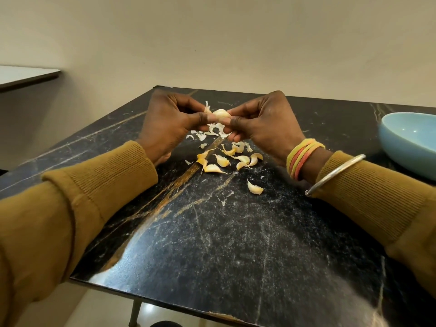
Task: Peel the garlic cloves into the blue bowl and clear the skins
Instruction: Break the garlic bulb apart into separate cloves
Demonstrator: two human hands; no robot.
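Nearest on the table (212,232), a stray clove (255,188) lies alone, skin on. Beyond it a cluster of unpeeled cloves (223,160) lies between the two wrists, with torn skins (201,136) scattered just past them.

Above the skins, both hands are raised off the table and meet at one held clove (220,113). The left hand (169,123) pinches its left end between thumb and forefinger. The right hand (264,126) pinches its right end the same way, other fingers curled under. The held clove's long axis runs left to right, from one hand to the other. A shred of skin stands up at its left end, so peeling appears unfinished.

The bowl (405,156) sits well apart to the right of the held clove, partly out of view. No clove shows in the part of its inside that is visible. The right hand is the nearer to it. Judgement: once bare, the held clove goes rightward, best carried by that hand.
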